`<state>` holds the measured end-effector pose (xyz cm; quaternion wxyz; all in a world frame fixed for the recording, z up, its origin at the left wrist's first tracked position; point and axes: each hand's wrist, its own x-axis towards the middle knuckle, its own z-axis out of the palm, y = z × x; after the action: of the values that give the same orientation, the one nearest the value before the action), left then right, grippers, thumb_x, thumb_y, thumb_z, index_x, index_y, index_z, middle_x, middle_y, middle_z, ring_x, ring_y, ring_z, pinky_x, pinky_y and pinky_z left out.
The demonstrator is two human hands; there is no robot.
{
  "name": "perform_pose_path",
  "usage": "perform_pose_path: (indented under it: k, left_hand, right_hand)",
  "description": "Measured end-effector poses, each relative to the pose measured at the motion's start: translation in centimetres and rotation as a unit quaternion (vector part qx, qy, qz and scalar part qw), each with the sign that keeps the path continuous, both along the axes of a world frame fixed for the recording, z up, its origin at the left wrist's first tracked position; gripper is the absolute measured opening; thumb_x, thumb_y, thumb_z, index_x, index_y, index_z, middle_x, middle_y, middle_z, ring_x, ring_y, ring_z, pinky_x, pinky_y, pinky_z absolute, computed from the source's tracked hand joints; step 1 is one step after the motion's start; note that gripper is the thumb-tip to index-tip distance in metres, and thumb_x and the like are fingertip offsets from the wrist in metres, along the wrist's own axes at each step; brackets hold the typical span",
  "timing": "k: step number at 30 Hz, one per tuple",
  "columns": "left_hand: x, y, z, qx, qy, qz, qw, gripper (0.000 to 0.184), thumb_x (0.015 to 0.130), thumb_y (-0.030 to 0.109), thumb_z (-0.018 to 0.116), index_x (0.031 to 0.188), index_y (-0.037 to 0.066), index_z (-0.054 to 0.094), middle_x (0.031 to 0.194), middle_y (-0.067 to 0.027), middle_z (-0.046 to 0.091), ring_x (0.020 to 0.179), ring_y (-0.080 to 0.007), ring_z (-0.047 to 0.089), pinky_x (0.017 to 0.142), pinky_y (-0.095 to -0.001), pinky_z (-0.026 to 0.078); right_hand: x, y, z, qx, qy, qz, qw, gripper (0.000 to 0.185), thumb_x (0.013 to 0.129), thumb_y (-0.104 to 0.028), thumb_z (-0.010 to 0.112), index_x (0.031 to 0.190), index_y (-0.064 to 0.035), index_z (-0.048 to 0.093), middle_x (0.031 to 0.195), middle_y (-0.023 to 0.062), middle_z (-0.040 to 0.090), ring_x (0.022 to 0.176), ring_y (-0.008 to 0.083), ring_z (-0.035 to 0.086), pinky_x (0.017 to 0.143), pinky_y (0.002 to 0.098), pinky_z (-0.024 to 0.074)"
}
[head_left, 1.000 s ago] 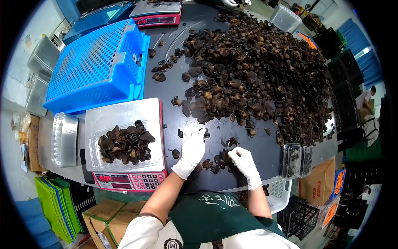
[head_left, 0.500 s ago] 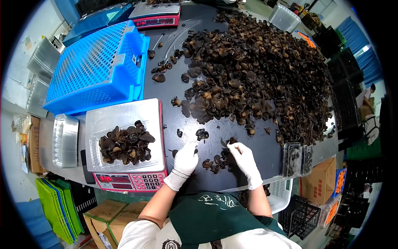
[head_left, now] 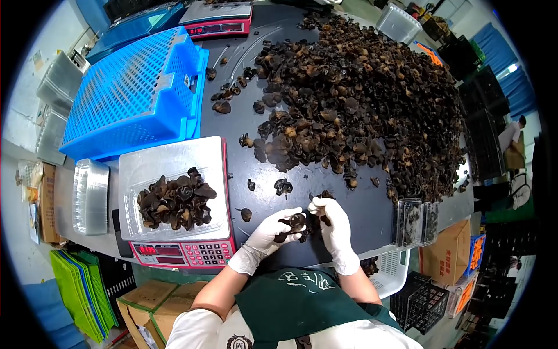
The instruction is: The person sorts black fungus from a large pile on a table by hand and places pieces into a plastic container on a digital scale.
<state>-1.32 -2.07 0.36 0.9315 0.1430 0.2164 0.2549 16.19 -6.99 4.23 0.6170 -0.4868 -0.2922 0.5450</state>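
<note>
My gloved left hand [head_left: 268, 234] is closed around a few wood ear mushrooms [head_left: 297, 221], dark and glossy, near the table's front edge. Beside it, my gloved right hand [head_left: 336, 228] has its fingers curled in a pinch, with a dark piece of wood ear [head_left: 325, 220] showing under the fingertips. More loose pieces lie between and beneath the hands, partly hidden. To the left, a clear tray of wood ears [head_left: 177, 200] rests on the steel plate of a red scale [head_left: 181, 254]. Single pieces [head_left: 283, 187] lie on the table just beyond my hands.
A large heap of wood ears [head_left: 360, 110] spreads across the table's far and right side. An upturned blue basket [head_left: 131, 96] sits at left, near stacked clear trays [head_left: 90, 198]. A second scale [head_left: 218, 26] stands at the back. Clear containers [head_left: 409, 224] stand at right.
My left hand has moved right and turned, uncovering a piece on the table, and now holds mushrooms in view. The right hand has shifted slightly down and in, so both hands are close together.
</note>
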Motion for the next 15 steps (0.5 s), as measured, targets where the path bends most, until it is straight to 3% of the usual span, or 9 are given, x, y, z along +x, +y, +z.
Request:
perform_pose_path:
  k: [4,5,10,12,14,15]
  left_hand:
    - [0.1,-0.5,0.3,-0.094,-0.047,-0.014,0.994,0.043,0.091,0.013,0.05,0.132,0.001,0.043,0.125,-0.0133,0.052,0.115,-0.0284,0.053,0.097,-0.0451,0.046]
    - [0.2,-0.6,0.4,-0.129,-0.035,-0.028,0.991,0.04,0.097,0.023,0.043,0.131,0.002,0.045,0.127,-0.0135,0.051,0.12,-0.0301,0.05,0.1,-0.0487,0.042]
    - [0.0,-0.7,1.2,-0.127,-0.06,-0.006,0.99,0.04,0.098,0.028,0.04,0.128,0.003,0.049,0.127,-0.0167,0.052,0.117,-0.032,0.052,0.102,-0.0492,0.04]
    - [-0.1,-0.7,1.3,-0.147,-0.033,-0.016,0.988,0.038,0.098,0.028,0.04,0.124,0.002,0.05,0.121,-0.0153,0.055,0.115,-0.031,0.054,0.1,-0.0459,0.043]
    - [-0.3,-1.0,1.0,-0.119,-0.045,-0.018,0.992,0.03,0.098,0.027,0.045,0.111,0.002,0.056,0.103,-0.0101,0.06,0.094,-0.023,0.06,0.078,-0.0329,0.051]
    - [-0.7,-1.1,1.6,-0.074,-0.033,-0.008,0.997,0.029,0.097,0.027,0.047,0.108,0.001,0.056,0.1,-0.0095,0.06,0.088,-0.0207,0.059,0.072,-0.031,0.05]
  right_hand:
    - [-1.7,0.0,0.2,-0.006,-0.052,0.094,0.994,0.048,0.097,-0.035,0.043,0.123,0.0036,0.052,0.121,0.0143,0.057,0.114,0.0216,0.052,0.103,0.0344,0.0345]
    - [-1.8,0.0,0.2,-0.022,-0.038,0.087,0.995,0.048,0.097,-0.036,0.044,0.123,0.0034,0.052,0.12,0.0143,0.057,0.114,0.0223,0.052,0.102,0.0352,0.0347]
    - [-0.9,0.6,-0.2,0.028,0.039,0.031,0.998,0.04,0.096,-0.032,0.046,0.117,0.0018,0.054,0.115,0.0149,0.058,0.108,0.025,0.054,0.098,0.0391,0.0384]
    - [-0.1,0.5,0.1,0.027,0.01,0.015,0.999,0.039,0.096,-0.031,0.047,0.115,0.0018,0.055,0.113,0.0143,0.059,0.106,0.0238,0.055,0.096,0.0376,0.0398]
    - [0.6,0.3,-0.2,0.017,-0.015,-0.005,1.0,0.039,0.098,-0.029,0.046,0.113,0.005,0.057,0.11,0.0127,0.062,0.1,0.0194,0.058,0.092,0.033,0.0431]
    - [0.9,0.1,-0.4,0.005,-0.034,-0.006,0.999,0.039,0.098,-0.029,0.047,0.112,0.0049,0.058,0.107,0.0122,0.062,0.097,0.0186,0.058,0.091,0.0321,0.0436]
